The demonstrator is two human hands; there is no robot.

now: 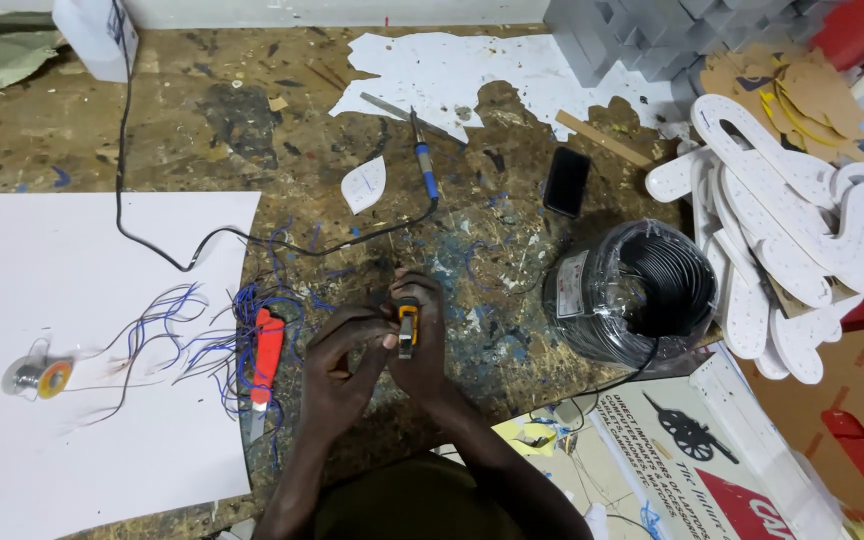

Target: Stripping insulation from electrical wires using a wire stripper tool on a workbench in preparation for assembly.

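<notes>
Gripping a small yellow-and-black tool [408, 328] between them, the left hand [340, 368] and right hand [422, 335] meet, fingers closed, above a paint-spattered workbench [252, 150]. Just left of the left hand lies a red utility knife [266, 358] among loose blue wires [177, 330] at the edge of a white sheet [62, 290]. Beyond the hands rests a blue-handled soldering iron [423, 160]; right of them, a wrapped coil of black cable [632, 290] bearing a white rectangular label [572, 283], and a black phone [566, 181].
</notes>
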